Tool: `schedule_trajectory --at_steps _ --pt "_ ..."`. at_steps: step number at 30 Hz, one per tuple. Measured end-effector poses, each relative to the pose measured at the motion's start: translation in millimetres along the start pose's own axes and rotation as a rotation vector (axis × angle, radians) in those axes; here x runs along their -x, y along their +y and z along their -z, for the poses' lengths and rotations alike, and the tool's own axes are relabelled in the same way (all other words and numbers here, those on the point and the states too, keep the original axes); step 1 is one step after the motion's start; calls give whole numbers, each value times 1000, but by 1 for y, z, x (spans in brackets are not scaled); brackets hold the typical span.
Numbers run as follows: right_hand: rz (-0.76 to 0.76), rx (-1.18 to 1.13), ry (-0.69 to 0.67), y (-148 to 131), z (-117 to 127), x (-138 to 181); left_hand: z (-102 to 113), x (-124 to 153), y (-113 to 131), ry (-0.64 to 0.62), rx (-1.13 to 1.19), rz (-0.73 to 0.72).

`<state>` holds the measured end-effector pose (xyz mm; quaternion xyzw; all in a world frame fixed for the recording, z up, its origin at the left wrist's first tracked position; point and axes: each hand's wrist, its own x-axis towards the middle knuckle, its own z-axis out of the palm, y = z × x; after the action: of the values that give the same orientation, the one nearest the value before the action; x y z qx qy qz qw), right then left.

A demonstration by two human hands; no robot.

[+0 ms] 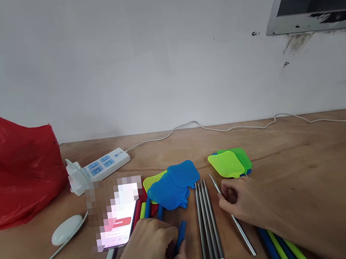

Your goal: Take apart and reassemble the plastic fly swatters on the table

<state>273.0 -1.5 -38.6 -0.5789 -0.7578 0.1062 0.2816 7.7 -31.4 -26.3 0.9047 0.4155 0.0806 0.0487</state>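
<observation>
My left hand is closed round a blue tube-shaped handle, whose upper end sticks out past the fingers. My right hand pinches a slim metal rod near its upper part; the rod lies slanted on the table. Between the hands, several similar metal rods lie side by side. Beyond my left hand is a pile of blue and yellow mesh fly swatter heads. Yellow-green and green swatter heads lie just past my right hand. More blue and yellow-green handles show below my right wrist.
A lit phone, partly blurred out, lies left of the swatter heads with a cable plugged in. Farther left are a white mouse-shaped object, a white power strip and a red plastic bag. A white cord runs along the wall.
</observation>
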Motion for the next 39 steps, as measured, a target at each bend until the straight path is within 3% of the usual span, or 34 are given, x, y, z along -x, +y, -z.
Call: schedule_trajectory --at_steps 5,9,12,19,34,37,39 --pt "-116 -584 80 9 -1 -7 6 -2 1 155 194 -121" --pt "-377 -1135 123 7 4 -12 5 -4 -2 143 252 -69" --pt "-452 -1355 91 -1 9 -13 3 -4 -4 99 209 -35" --pt "-392 -1448 8 -7 5 -6 2 -5 -6 25 199 -4" --pt "-286 -1458 -224 -7 0 0 2 -3 -4 10 239 5" --pt "-336 -1472 -191 -12 1 1 2 -3 -4 3 230 6" --pt "-370 -1475 -83 -13 2 1 2 -4 -4 12 212 10"
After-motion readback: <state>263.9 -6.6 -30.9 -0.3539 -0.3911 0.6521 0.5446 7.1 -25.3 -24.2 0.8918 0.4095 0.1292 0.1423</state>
